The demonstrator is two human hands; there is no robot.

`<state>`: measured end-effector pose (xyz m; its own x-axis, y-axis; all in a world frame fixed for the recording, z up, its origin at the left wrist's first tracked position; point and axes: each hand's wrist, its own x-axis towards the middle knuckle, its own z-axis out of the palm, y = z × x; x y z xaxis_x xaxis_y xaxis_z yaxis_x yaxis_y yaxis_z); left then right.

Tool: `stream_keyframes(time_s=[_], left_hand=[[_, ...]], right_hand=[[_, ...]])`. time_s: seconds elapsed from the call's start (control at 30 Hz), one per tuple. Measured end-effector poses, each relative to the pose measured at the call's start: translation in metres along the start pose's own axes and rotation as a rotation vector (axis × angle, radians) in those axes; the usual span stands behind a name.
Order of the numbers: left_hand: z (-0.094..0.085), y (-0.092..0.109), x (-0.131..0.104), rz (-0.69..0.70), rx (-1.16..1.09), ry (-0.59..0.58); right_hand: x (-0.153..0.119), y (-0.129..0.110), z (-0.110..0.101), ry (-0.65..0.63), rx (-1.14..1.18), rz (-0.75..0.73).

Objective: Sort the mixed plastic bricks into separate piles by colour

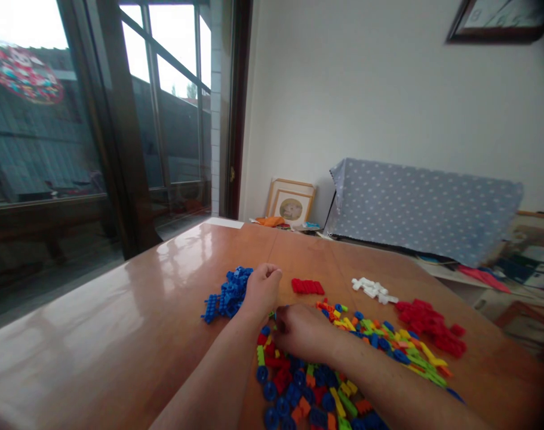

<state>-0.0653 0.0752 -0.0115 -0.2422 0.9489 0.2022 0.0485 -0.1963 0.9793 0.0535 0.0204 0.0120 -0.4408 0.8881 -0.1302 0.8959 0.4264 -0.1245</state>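
Observation:
My left hand (261, 291) hovers by the right edge of a heap of blue toy building bricks (232, 292). Its fingers are curled closed, and whatever they may hold is hidden. Lower and to the right, my right hand (301, 332) reaches to the left edge of a large mixed pile of colourful building pieces (319, 394), with blue wheels, orange, yellow, green and red bits. The fingers of that hand bend inward and look closed; their tips are hidden behind the hand. A row of red bricks (307, 286) lies just beyond my hands.
White pieces (374, 289) and a heap of red bricks (430, 325) lie on the right of the glossy wooden table (132, 334). Behind it stand a blue dotted cloth cover (424, 209) and a framed picture (292, 202). Glass doors (173, 119) are at the left.

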Motion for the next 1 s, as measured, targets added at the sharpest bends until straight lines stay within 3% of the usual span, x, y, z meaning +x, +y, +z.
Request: stream_keyframes(time_s=[0.37,0.6,1.0], left_hand=[[0.001,-0.002,0.000,0.001,0.025,-0.007],[0.001,0.000,0.000,0.002,0.004,-0.015],[0.001,0.000,-0.002,0.006,0.012,-0.018]], right_hand=[[0.005,0.000,0.004,-0.017,0.033,0.066],[0.007,0.011,0.008,0.015,0.034,-0.014],[0.002,-0.002,0.008,0.050,0.005,-0.079]])
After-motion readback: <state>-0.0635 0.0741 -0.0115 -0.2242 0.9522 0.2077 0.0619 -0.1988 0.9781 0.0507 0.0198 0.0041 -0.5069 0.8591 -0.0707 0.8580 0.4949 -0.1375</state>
